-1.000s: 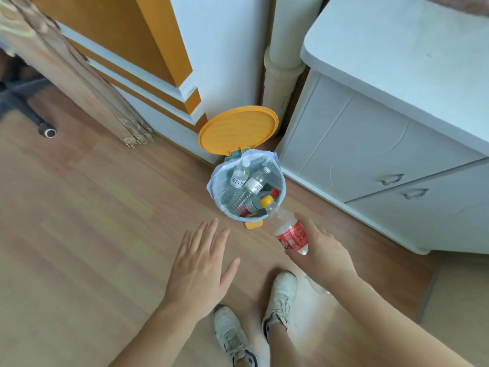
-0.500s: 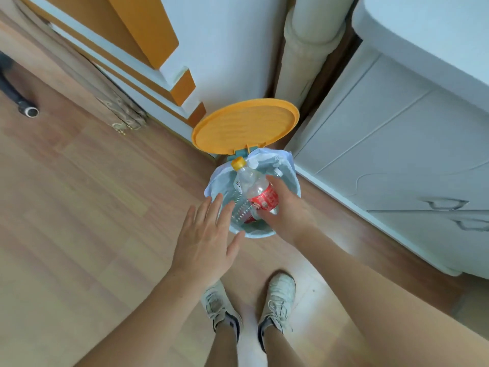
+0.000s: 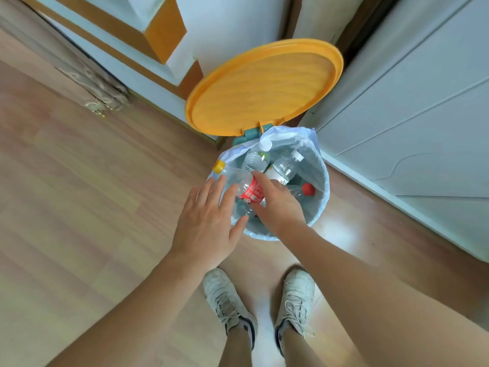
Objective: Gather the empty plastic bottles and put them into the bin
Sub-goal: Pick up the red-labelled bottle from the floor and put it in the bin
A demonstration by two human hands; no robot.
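Lowering the red-labelled bottle (image 3: 250, 193) into the bin (image 3: 321, 205) is the step in hand, as I judge it. The right hand (image 3: 277, 205) grips the clear bottle around its lower body, fingers wrapped over the label, and holds it just above the bin's near-left rim. The left hand (image 3: 206, 223) is spread flat with nothing in it, its fingertips near or perhaps touching the bottle's shoulder; I cannot tell which.

The bottle lies nearly flat, long axis running from near-right to far-left, with its yellow cap (image 3: 219, 166) pointing far-left and poking out past the rim, over the edge of the white liner (image 3: 291, 133). Its base end is hidden under the right hand.

To do this well, I would say the cap end needs swinging rightward, inside the rim, before the grip opens; let go as it lies, the bottle could teeter on the edge and roll onto the wooden floor (image 3: 79, 207). The bin already holds several clear bottles, among them one with a white cap (image 3: 284, 168) and one with a red cap (image 3: 307, 188), so the pile sits high and the new one should be nestled into a gap between them. The orange lid (image 3: 264, 88) stands up at the far side, out of the way.
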